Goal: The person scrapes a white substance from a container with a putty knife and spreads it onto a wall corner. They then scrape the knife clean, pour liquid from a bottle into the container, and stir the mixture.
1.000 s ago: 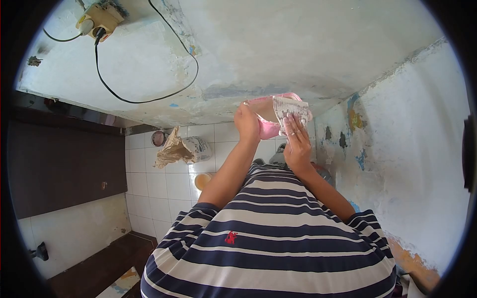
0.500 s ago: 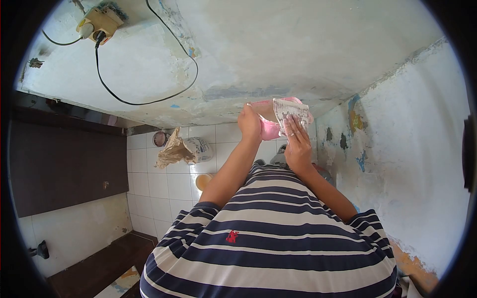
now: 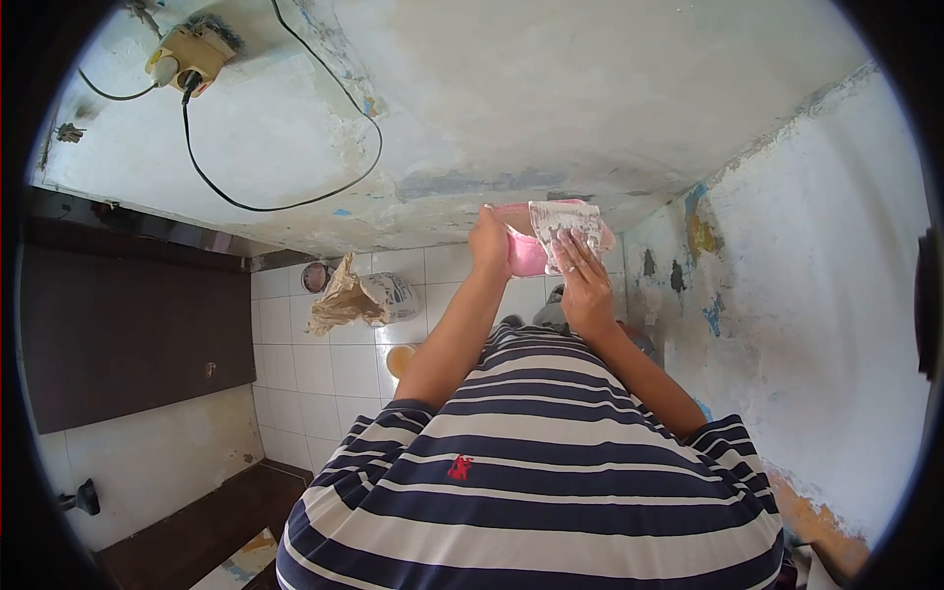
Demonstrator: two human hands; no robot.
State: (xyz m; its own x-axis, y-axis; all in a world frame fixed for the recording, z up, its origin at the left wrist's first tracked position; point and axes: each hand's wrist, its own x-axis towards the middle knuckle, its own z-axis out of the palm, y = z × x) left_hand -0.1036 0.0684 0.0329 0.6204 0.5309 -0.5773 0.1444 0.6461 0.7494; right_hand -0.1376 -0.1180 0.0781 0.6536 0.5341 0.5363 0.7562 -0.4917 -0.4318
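My left hand point(image 3: 489, 246) is closed around the left end of a pink plastic tub point(image 3: 528, 258), which I hold up in front of my body. In my right hand point(image 3: 587, 295) is a broad, flat putty scraper point(image 3: 563, 216), its face smeared with whitish putty. The fingers lie along that face, while the thumb is hidden behind it. The scraper is over the right part of the tub and covers some of its opening. White residue marks my right fingertips.
A patchy wall point(image 3: 511, 108) rises ahead, with another wall point(image 3: 796, 285) at right. On the tiled floor point(image 3: 352, 369) are an open paper sack point(image 3: 339, 300), a white bucket point(image 3: 395, 297) and a yellowish container point(image 3: 400, 361). A black cable point(image 3: 381, 147) hangs from a socket block point(image 3: 192, 59).
Both hands have shifted slightly left with the tub and scraper. The scraper's top edge now sits a little lower and more level. Both grips stay the same.
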